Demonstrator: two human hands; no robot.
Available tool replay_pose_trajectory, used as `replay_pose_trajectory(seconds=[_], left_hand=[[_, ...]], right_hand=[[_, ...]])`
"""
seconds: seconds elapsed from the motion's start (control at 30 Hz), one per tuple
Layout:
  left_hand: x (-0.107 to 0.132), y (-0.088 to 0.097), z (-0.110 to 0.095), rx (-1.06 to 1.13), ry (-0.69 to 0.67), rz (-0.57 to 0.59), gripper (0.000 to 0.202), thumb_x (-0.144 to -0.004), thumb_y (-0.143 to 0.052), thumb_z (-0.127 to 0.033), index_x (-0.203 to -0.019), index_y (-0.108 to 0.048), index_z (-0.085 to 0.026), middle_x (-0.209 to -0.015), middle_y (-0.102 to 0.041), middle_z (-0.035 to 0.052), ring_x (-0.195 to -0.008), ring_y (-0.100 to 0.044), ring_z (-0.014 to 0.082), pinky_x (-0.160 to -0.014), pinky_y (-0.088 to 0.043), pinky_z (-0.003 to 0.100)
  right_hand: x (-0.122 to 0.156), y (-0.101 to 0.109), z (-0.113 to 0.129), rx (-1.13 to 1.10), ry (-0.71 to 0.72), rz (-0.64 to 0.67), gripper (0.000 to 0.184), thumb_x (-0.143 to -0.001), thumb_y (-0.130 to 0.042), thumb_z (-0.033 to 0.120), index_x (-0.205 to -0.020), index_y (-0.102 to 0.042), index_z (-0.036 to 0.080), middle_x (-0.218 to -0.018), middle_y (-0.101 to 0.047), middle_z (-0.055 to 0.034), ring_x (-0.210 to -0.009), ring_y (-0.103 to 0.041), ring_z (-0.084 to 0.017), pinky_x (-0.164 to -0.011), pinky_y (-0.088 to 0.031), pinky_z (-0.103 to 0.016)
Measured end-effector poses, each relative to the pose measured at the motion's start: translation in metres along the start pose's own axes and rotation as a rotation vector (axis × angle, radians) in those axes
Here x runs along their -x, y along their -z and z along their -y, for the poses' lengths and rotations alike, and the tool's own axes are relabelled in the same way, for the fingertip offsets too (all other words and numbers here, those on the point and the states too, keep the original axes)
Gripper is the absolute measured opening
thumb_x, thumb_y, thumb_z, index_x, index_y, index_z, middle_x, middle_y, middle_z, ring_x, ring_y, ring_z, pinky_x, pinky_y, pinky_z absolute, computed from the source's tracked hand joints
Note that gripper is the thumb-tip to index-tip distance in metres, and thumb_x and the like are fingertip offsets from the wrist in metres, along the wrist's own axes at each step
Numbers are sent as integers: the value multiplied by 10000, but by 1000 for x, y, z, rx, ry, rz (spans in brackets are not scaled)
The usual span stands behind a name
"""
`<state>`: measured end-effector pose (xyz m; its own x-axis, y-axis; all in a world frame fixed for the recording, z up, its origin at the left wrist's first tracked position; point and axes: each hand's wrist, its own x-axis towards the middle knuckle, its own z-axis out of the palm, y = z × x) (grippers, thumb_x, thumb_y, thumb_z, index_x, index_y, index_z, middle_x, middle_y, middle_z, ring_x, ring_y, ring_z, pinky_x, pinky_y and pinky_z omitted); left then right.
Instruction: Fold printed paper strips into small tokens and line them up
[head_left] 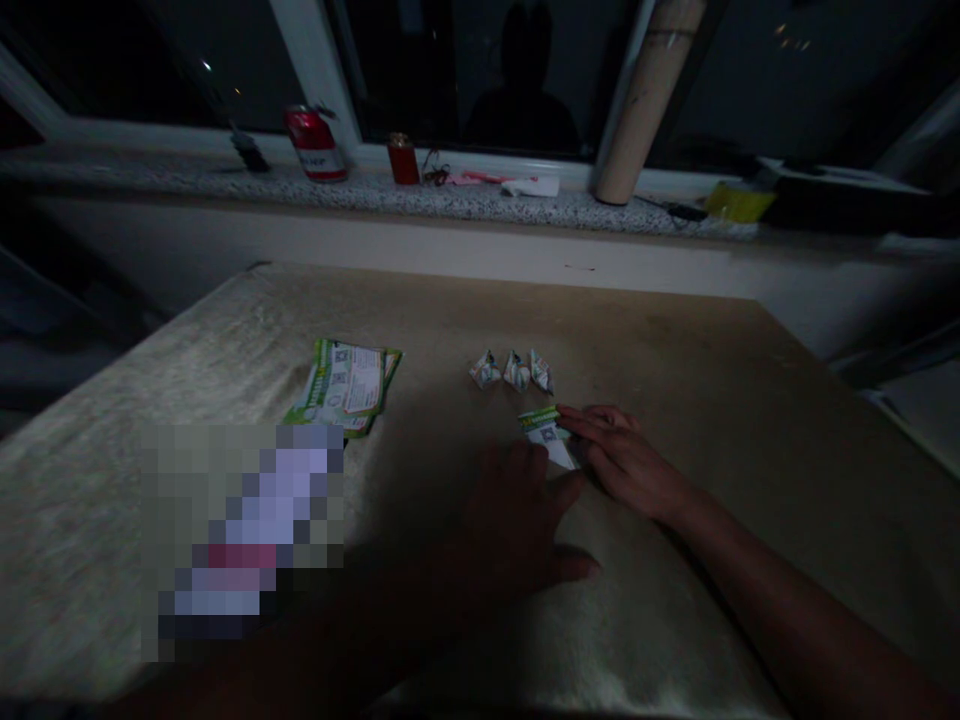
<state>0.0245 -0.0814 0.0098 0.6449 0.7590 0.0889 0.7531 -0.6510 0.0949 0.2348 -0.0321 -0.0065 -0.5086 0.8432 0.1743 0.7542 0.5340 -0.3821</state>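
A small green-and-white printed paper strip (546,432) lies on the beige table (712,400), partly folded. My right hand (622,460) rests flat on its right end, fingers stretched out and pressing it down. My left hand (517,525) lies flat just below and left of the paper, fingers extended toward it, in deep shadow. Three small folded paper shapes (514,370) stand in a row just beyond the paper.
A stack of green-and-white leaflets (345,385) lies to the left. A blurred-out patch (244,540) covers something at the near left. On the stone window sill (225,185) stand a red can (315,145), a small red container (403,160), a cardboard tube (649,100) and yellow items (739,202).
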Motion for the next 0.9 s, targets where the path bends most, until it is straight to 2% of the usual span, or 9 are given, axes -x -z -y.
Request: replay_pose_trajectory(seconds=[0.1,0.2,0.3,0.4,0.47,0.53,0.63,0.77,0.9], left_hand=[[-2,0,-4,2,16,22,847,-706,-557,-844,-1343,-570,-286,-1251,-569,205,-1124,-515,431,-890,-408,622],[2,-5,-2,25,11,-6,812,-757,-534,-814,-1367,-541,-278,-1280,-559,201,-1179,-496,427,-936,-394,629],[7,-11,3,82,11,-47,641,-915,-443,-676,-1381,-520,-243,-1357,-528,184,-1255,-471,380,-1025,-371,585],[8,-12,8,151,-6,-57,510,-962,-468,-530,-1334,-541,-189,-1391,-521,158,-1260,-476,340,-1069,-366,546],[6,-9,11,201,-10,-69,438,-967,-486,-450,-1302,-552,-175,-1367,-549,137,-1238,-498,314,-1077,-377,517],[3,-8,13,265,0,-105,398,-969,-491,-411,-1283,-553,-174,-1322,-584,118,-1217,-518,290,-1073,-396,484],[-3,-9,18,384,125,-207,367,-971,-498,-395,-1249,-553,-162,-1256,-617,118,-1181,-548,272,-1041,-435,453],[-12,-11,27,619,416,-306,393,-888,-618,-377,-1216,-553,-169,-1157,-660,107,-1052,-626,256,-941,-504,424],[-17,-9,35,845,412,-320,238,-896,-593,-320,-1100,-642,-206,-992,-718,37,-897,-674,196,-817,-534,324]], right_hand=[[1,-2,-1,-23,-3,-20,463,-981,-364,208,-1403,-550,252,-1471,-553,-55,-1267,-491,-268,-1062,-381,-527],[2,-5,-2,-25,-47,-72,437,-993,-379,235,-1392,-553,201,-1463,-554,-92,-1284,-480,-279,-1078,-373,-529],[2,-8,-4,-38,-98,-128,439,-992,-420,268,-1408,-528,181,-1431,-575,-120,-1286,-485,-294,-1080,-378,-534],[2,-11,-5,-155,-128,-184,430,-974,-479,293,-1389,-535,191,-1350,-628,-125,-1257,-533,-280,-1077,-405,-507],[2,-14,-6,-301,-194,-228,446,-935,-557,308,-1367,-541,197,-1253,-674,-121,-1148,-615,-261,-1011,-476,-462],[1,-17,-6,-479,-279,-270,505,-885,-626,308,-1366,-522,196,-1081,-720,-95,-943,-682,-229,-874,-547,-404],[1,-17,-3,-714,-336,-342,541,-830,-690,302,-1334,-532,185,-836,-694,-21,-705,-659,-171,-695,-554,-320],[2,-13,6,-836,-303,-458,451,-786,-758,292,-1209,-632,198,-776,-690,1,-703,-668,-154,-695,-548,-285],[4,-11,14,-771,-223,-540,254,-771,-783,247,-1018,-728,227,-888,-761,-40,-821,-713,-185,-762,-565,-305]])
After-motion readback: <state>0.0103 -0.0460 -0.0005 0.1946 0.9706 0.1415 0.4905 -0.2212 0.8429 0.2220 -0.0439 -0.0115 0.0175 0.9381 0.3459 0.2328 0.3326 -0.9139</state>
